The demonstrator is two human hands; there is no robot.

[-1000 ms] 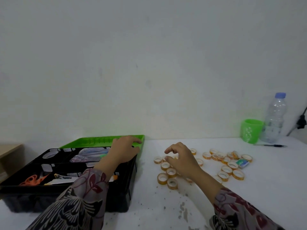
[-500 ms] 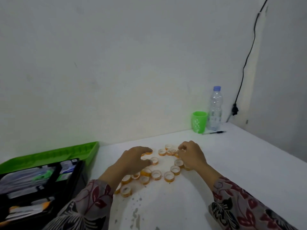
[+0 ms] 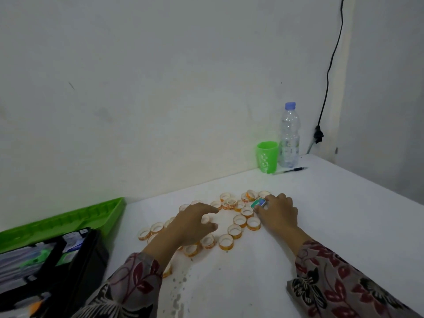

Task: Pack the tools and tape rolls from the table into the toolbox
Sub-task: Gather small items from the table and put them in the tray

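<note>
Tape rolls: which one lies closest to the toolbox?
The leftmost tape roll, lying flat at the cluster's edge; all other rolls sit farther right from the toolbox.

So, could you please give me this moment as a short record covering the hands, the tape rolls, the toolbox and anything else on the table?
left hand: fingers spread loosely over the left rolls
right hand: palm down at the right, fingertips by the small box; grip unclear
tape rolls: many small orange ones, loose on the white table
small box: green-blue, among the far rolls
toolbox: black, open, at the left, green lid behind, items inside
far corner: green cup, water bottle, pen
</note>
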